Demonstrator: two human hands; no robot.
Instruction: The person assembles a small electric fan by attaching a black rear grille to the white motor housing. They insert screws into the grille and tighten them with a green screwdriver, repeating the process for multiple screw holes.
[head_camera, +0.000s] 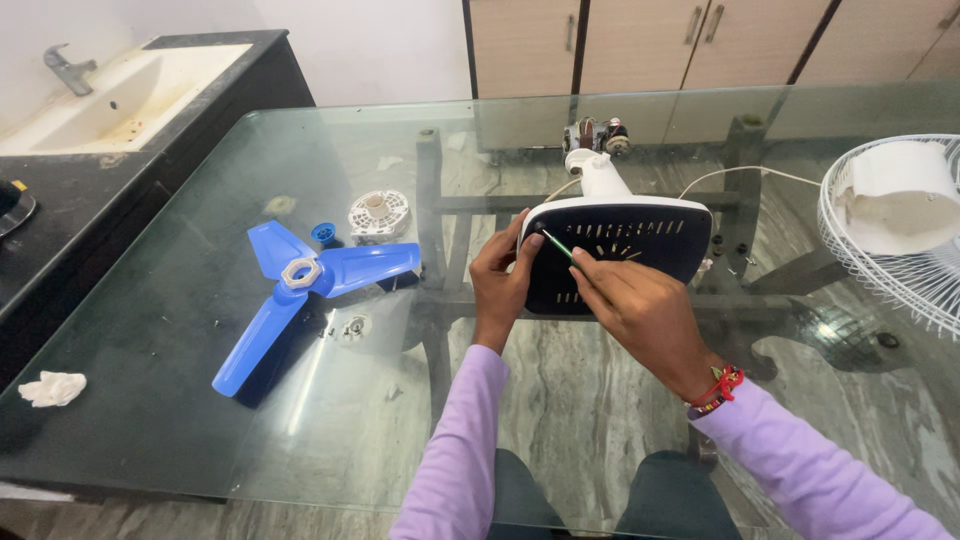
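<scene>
Far left: white crumpled rag (52, 388) on glass tabletop (200, 430), sink (120, 100) behind. Blue 3-blade fan blade (300, 290) lies flat w/ small blue cap (323, 233) & white round grille part (379, 214) just beside. Centre: fan base (640, 245), dark underside tilted up twd person. Left hand (503, 285) fingers curled on base's left edge, gripping it. Right hand (645, 312) fingers pinching green screwdriver (557, 245), tip at base's upper-left corner. Right: white wire fan guard (900, 230) w/ motor housing
</scene>
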